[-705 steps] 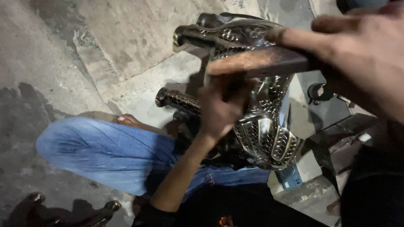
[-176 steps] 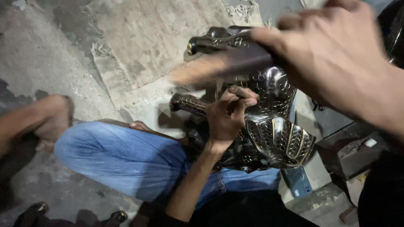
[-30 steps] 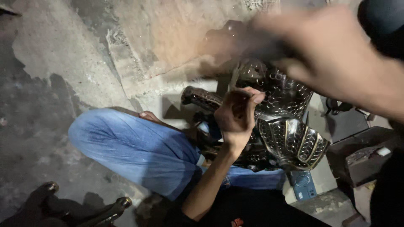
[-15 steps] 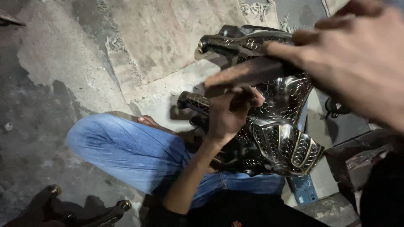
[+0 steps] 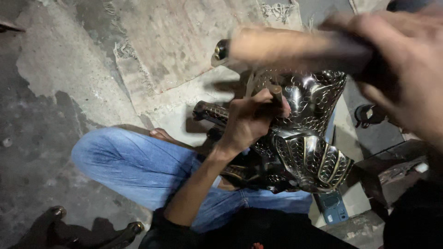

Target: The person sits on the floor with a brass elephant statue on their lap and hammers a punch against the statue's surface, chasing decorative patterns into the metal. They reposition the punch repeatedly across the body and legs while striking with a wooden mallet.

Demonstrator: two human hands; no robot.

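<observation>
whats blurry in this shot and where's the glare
Head view: the right hand and the wooden tool it grips are smeared by motion blur; the left hand and the embossed metal piece are fairly sharp; bright glints sit on the metal's ribbed lower part; the concrete floor is dim and the bottom right corner falls into shadow.

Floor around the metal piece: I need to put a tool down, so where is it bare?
Bare concrete floor lies left of the blue-jeaned knee, and the worn mat above it is open. It is crowded right of the embossed metal piece: dark blocks, a blue device.
</observation>
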